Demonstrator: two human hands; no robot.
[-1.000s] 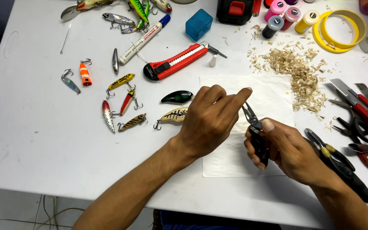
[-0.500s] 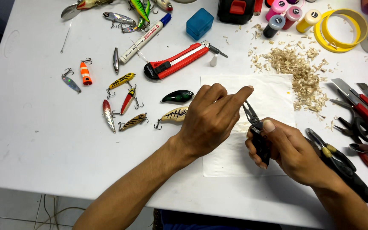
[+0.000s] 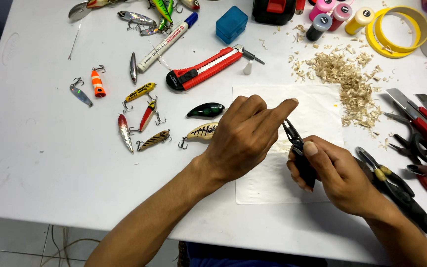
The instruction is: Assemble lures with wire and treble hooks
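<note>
My right hand (image 3: 334,173) grips small black pliers (image 3: 297,148), jaws pointing up toward my left fingertips. My left hand (image 3: 245,133) is curled, its fingers pinched together at the pliers' tip; whatever small piece they hold is hidden from me. Both hands hover over a white paper sheet (image 3: 322,106) on the white table (image 3: 40,163). Just left of my left hand lie a tan striped fishing lure (image 3: 201,132) and a dark green lure (image 3: 206,110).
Several more lures (image 3: 139,116) are scattered at left. A red utility knife (image 3: 206,69), a marker (image 3: 166,42) and a blue box (image 3: 231,23) lie behind. Wood shavings (image 3: 342,74), paint bottles (image 3: 332,15) and a yellow tape ring (image 3: 399,24) are at back right; pliers and cutters (image 3: 411,143) at right.
Both hands have stayed nearly in place; the pliers' tip and my left fingers shifted only slightly over the paper.
</note>
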